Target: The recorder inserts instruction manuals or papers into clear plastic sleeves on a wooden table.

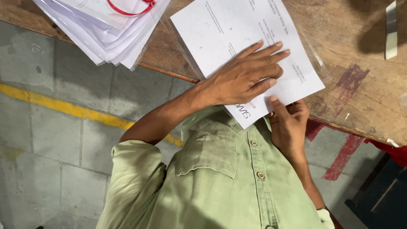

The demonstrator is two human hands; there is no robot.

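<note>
While under the left hand (243, 78), white printed sheet (237, 38), flat.

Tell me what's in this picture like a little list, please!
left hand: open and flat, pressing on the white printed sheet
right hand: pinching that sheet's near edge
surface: worn wooden table
nearby: stack of papers in clear sleeves, with a red band on top
floor: grey tiles with a yellow line
clothing: green buttoned shirt

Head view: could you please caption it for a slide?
Left hand presses a printed sheet on a wooden table; right hand pinches its near edge.
</note>
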